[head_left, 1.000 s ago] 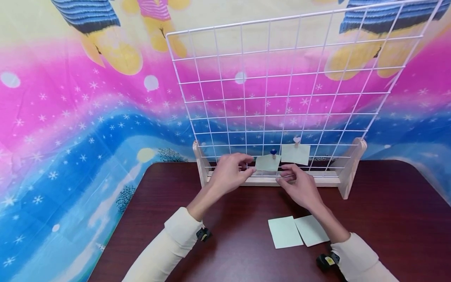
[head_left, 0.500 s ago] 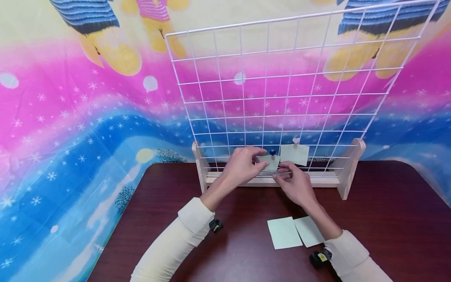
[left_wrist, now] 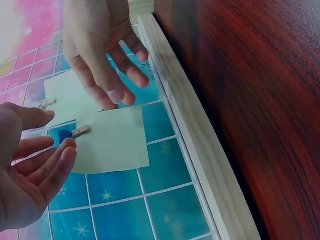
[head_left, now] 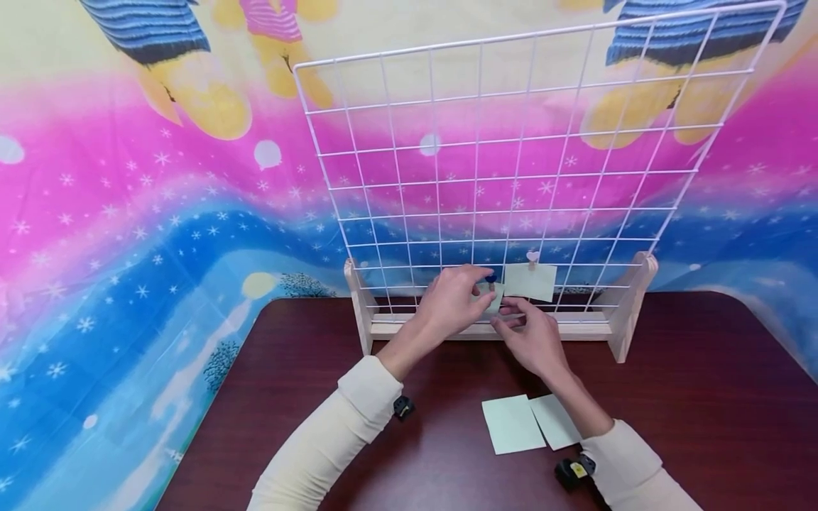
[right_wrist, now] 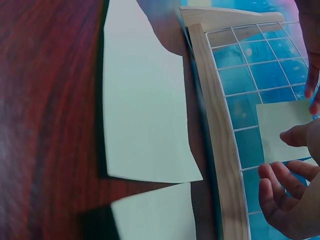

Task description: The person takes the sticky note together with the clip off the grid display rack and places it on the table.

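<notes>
A pale green paper note [left_wrist: 117,145] hangs on the white wire grid [head_left: 474,181], held by a small wooden clothespin with a blue heart [left_wrist: 65,134]. My left hand [head_left: 447,301] is at this clothespin; in the left wrist view its thumb and fingers [left_wrist: 62,165] lie spread on either side of the blue heart, with a gap. At the note's right edge is my right hand [head_left: 533,337], fingers loosely bent; whether they touch the paper is unclear. A second note [head_left: 530,282] hangs just right and higher, under a clothespin with a pale heart [head_left: 532,257].
Two more pale green notes [head_left: 513,424] lie side by side on the dark red table [head_left: 287,404], beneath my right forearm. A wooden stand [head_left: 629,309] bears the grid upright. Behind it hangs a colourful printed cloth [head_left: 147,234].
My left hand has moved right, from the note's left edge to the blue-heart clothespin. My right hand stays beside the note's right edge.
</notes>
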